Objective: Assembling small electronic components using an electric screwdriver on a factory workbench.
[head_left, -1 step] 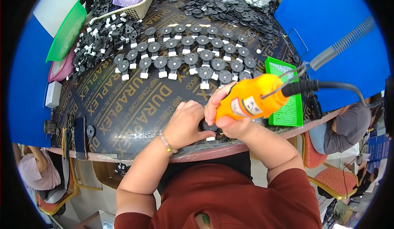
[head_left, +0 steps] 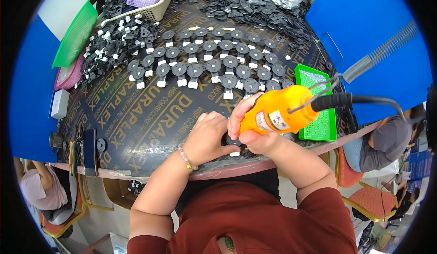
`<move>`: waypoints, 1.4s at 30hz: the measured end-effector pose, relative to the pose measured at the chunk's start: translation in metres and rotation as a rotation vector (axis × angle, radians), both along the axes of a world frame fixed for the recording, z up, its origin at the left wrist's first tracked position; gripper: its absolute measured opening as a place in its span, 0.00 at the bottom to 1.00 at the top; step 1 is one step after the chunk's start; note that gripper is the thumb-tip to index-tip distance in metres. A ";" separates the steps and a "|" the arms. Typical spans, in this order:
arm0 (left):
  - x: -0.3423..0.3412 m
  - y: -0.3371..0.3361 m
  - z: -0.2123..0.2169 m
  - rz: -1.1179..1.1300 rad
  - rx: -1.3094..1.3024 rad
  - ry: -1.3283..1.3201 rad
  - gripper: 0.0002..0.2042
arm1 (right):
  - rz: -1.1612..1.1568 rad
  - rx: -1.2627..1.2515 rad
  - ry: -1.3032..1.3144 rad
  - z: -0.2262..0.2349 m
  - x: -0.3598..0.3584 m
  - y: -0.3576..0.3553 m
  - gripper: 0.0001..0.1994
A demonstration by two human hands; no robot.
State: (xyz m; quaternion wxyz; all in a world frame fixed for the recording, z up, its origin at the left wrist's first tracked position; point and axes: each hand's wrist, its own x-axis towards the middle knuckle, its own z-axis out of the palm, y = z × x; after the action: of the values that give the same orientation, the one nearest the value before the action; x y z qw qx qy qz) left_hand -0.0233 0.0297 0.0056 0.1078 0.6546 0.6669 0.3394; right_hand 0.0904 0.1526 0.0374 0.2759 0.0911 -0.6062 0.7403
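Note:
My right hand (head_left: 257,141) is wrapped round an orange electric screwdriver (head_left: 296,104), which tilts with its black cable end toward the right. Its tip is hidden behind my fingers, over a black disc part with a white end (head_left: 234,154) near the table's front edge. Fingers and thumb of my left hand (head_left: 207,138) close round that same part from the left and keep it on the table. Beyond my hands, several rows of similar black disc parts with white ends (head_left: 195,71) lie in arcs.
Loose black discs (head_left: 246,8) are heaped at the back; black-and-white pieces (head_left: 109,44) pile up at the left. A green tray (head_left: 336,133) stands at the right, below a coiled spring (head_left: 382,49). A phone (head_left: 90,151) lies front left. People sit on both sides.
The electric screwdriver has turned very slightly in my right hand. My left hand and the part stay in place.

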 end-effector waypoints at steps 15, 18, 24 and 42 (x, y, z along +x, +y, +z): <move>-0.040 -0.151 0.104 0.049 -0.661 0.090 0.29 | -0.405 -0.001 0.142 0.043 0.073 0.036 0.31; -0.073 -0.194 0.111 0.206 -0.428 0.065 0.32 | -0.605 0.067 0.122 0.046 0.098 0.058 0.32; -0.149 -0.112 0.054 0.580 -0.125 0.549 0.24 | -0.689 0.060 0.129 0.039 0.083 0.058 0.30; -0.146 -0.108 0.019 0.451 0.007 0.039 0.15 | -0.930 0.108 0.131 0.037 0.105 0.161 0.15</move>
State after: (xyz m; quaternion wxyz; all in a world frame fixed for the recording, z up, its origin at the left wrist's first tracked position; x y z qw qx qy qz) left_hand -0.1691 -0.0788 0.0250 0.0140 0.4958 0.7971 0.3445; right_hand 0.1950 0.3134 0.0742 0.6106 -0.1292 -0.6018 0.4982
